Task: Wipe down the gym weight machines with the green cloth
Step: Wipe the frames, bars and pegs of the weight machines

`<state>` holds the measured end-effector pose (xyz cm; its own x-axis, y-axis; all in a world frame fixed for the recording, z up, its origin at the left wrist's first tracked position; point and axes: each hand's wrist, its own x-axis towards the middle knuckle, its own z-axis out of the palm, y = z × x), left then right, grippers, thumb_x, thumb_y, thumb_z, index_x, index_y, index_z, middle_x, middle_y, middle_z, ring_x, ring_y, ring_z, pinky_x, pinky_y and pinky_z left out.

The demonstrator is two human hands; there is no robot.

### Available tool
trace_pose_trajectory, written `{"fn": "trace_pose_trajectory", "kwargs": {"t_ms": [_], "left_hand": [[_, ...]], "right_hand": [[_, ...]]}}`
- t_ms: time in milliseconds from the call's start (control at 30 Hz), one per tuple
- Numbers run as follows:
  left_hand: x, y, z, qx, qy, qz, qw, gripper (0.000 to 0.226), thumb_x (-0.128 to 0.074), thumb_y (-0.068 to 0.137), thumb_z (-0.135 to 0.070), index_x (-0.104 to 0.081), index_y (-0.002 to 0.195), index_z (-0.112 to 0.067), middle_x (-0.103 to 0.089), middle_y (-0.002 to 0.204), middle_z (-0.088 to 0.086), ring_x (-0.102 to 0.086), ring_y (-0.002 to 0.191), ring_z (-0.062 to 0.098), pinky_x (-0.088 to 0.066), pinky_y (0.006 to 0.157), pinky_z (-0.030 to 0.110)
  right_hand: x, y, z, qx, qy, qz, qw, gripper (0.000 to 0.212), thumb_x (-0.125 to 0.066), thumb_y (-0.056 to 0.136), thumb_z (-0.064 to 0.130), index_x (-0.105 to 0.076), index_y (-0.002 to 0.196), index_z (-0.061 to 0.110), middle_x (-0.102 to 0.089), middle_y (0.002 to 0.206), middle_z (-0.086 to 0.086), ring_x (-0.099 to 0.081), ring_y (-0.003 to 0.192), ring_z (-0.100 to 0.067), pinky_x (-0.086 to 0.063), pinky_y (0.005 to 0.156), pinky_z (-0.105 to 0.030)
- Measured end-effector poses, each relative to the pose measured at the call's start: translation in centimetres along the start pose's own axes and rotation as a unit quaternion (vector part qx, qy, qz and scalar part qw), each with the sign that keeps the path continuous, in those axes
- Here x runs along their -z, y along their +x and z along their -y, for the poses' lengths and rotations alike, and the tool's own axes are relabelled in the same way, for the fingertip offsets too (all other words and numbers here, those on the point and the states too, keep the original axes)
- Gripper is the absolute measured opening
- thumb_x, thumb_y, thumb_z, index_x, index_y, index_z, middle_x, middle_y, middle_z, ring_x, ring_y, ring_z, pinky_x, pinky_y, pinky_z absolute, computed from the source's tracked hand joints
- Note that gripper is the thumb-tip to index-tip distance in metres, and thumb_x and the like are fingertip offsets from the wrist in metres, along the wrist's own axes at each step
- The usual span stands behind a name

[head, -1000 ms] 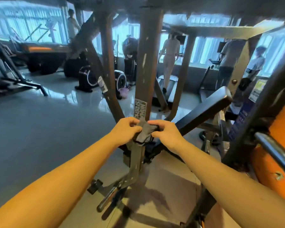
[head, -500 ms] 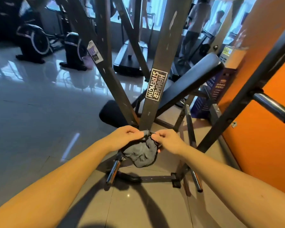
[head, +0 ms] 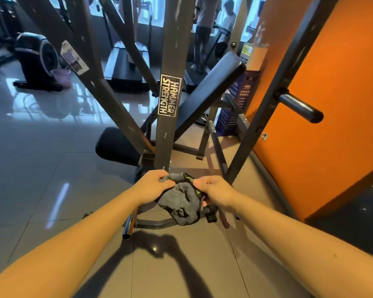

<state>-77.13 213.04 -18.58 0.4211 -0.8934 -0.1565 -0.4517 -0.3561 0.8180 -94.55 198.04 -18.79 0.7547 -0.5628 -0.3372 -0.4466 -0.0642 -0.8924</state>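
A grey cloth point(head: 181, 203) with a green edge hangs between my two hands, just in front of the base of a grey weight machine. My left hand point(head: 154, 184) pinches its left upper corner and my right hand point(head: 212, 191) grips its right edge by the green trim. The machine's central upright post point(head: 169, 82) carries a "Hammer Strength" label and rises right behind my hands. The cloth is off the post and droops over the machine's floor frame.
A black padded bench point(head: 205, 91) slants behind the post, with a round black pad point(head: 114, 145) at lower left. An orange wall point(head: 332, 93) and a steel peg point(head: 299, 107) stand at right. Chrome pegs point(head: 128, 222) jut from the base. People on treadmills point(head: 202, 31) are at the back.
The cloth was wrapped round the post under both hands a second ago. It has come off the post and now hangs loose between my hands, lower down near the base.
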Motion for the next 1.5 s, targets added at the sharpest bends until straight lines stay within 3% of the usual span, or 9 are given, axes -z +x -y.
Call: {"fn": "trace_pose_trajectory", "kwargs": {"t_ms": [300, 433, 667, 800, 900, 1200, 1333, 1433, 1500], "left_hand": [[-3.8, -4.2, -2.1, -0.02, 0.042, -0.001, 0.999, 0.024, -0.056, 0.103, -0.016, -0.076, 0.116, -0.023, -0.069, 0.094, -0.011, -0.061, 0.085, 0.0, -0.042, 0.068, 0.008], [-5.9, -7.8, -2.1, 0.007, 0.003, -0.011, 1.0, 0.017, -0.059, 0.102, -0.018, -0.074, 0.103, -0.026, -0.069, 0.094, -0.007, -0.061, 0.084, 0.009, -0.044, 0.064, 0.014], [-8.5, -13.7, -2.1, 0.091, -0.225, 0.074, 0.967, 0.021, -0.067, 0.094, -0.013, -0.072, 0.115, -0.01, -0.071, 0.112, 0.011, -0.072, 0.1, 0.019, -0.059, 0.08, 0.023], [-8.9, -15.4, -1.2, 0.037, -0.11, 0.116, 0.986, 0.044, -0.076, 0.09, -0.033, -0.059, 0.131, -0.026, -0.065, 0.121, -0.005, -0.064, 0.11, 0.01, -0.054, 0.086, 0.019], [-8.4, -15.5, -0.6, 0.023, -0.028, 0.115, 0.993, 0.029, -0.072, 0.091, -0.025, -0.062, 0.118, -0.025, -0.067, 0.11, 0.0, -0.064, 0.102, 0.015, -0.053, 0.086, 0.028], [-4.8, -16.0, 0.7, 0.023, -0.026, 0.159, 0.987, 0.014, -0.052, 0.081, 0.0, -0.049, 0.075, -0.013, -0.044, 0.074, 0.007, -0.041, 0.074, 0.021, -0.031, 0.068, 0.035], [-3.6, -16.5, 1.8, 0.041, -0.086, 0.218, 0.971, 0.019, -0.069, 0.084, -0.019, -0.06, 0.093, -0.005, -0.059, 0.089, 0.018, -0.056, 0.082, 0.026, -0.043, 0.073, 0.033], [-3.6, -16.2, 2.0, 0.007, -0.06, 0.225, 0.973, 0.023, -0.073, 0.092, -0.023, -0.066, 0.11, -0.011, -0.07, 0.107, 0.011, -0.064, 0.091, 0.015, -0.049, 0.072, 0.022], [-3.6, -15.9, 2.1, -0.004, -0.072, 0.216, 0.974, 0.022, -0.074, 0.092, -0.023, -0.068, 0.109, -0.011, -0.072, 0.105, 0.011, -0.067, 0.091, 0.015, -0.052, 0.072, 0.021]], "right_hand": [[0.3, -7.4, -1.7, -0.016, -0.061, 0.034, 0.997, 0.031, -0.055, 0.105, 0.034, -0.071, 0.086, 0.015, -0.068, 0.079, -0.003, -0.067, 0.078, -0.016, -0.062, 0.081, -0.037], [-0.1, -10.8, -2.5, 0.004, -0.158, 0.02, 0.987, 0.029, -0.054, 0.104, 0.04, -0.062, 0.087, 0.018, -0.068, 0.088, -0.011, -0.068, 0.083, -0.025, -0.061, 0.086, -0.045], [-2.5, -15.3, -3.2, 0.014, -0.118, 0.006, 0.993, 0.023, -0.054, 0.105, 0.033, -0.058, 0.091, 0.016, -0.071, 0.088, -0.01, -0.075, 0.08, -0.026, -0.064, 0.081, -0.045], [-3.7, -16.2, -2.1, 0.027, -0.121, -0.035, 0.992, 0.019, -0.054, 0.105, 0.034, -0.059, 0.094, 0.018, -0.072, 0.087, -0.01, -0.073, 0.071, -0.021, -0.062, 0.067, -0.033], [-4.3, -16.2, -0.9, 0.035, -0.157, -0.064, 0.985, 0.02, -0.059, 0.103, 0.032, -0.064, 0.088, 0.019, -0.069, 0.078, -0.004, -0.067, 0.065, -0.015, -0.054, 0.059, -0.025], [-8.2, -14.6, -2.4, 0.051, -0.295, -0.164, 0.94, 0.013, -0.076, 0.086, 0.01, -0.071, 0.083, 0.022, -0.069, 0.088, 0.002, -0.064, 0.092, -0.018, -0.053, 0.083, -0.03], [-11.2, -14.0, -4.2, -0.053, -0.295, -0.269, 0.915, 0.025, -0.074, 0.087, 0.049, -0.064, 0.09, 0.026, -0.067, 0.101, -0.007, -0.061, 0.099, -0.027, -0.052, 0.079, -0.036], [-13.2, -14.5, -5.2, -0.182, -0.209, -0.257, 0.926, 0.057, -0.058, 0.093, 0.063, -0.058, 0.113, 0.01, -0.068, 0.11, -0.014, -0.069, 0.094, -0.033, -0.056, 0.07, -0.04], [-14.4, -15.1, -5.5, -0.237, -0.1, -0.227, 0.939, 0.069, -0.046, 0.098, 0.065, -0.055, 0.129, 0.004, -0.067, 0.121, -0.022, -0.071, 0.098, -0.038, -0.061, 0.081, -0.048]]}}
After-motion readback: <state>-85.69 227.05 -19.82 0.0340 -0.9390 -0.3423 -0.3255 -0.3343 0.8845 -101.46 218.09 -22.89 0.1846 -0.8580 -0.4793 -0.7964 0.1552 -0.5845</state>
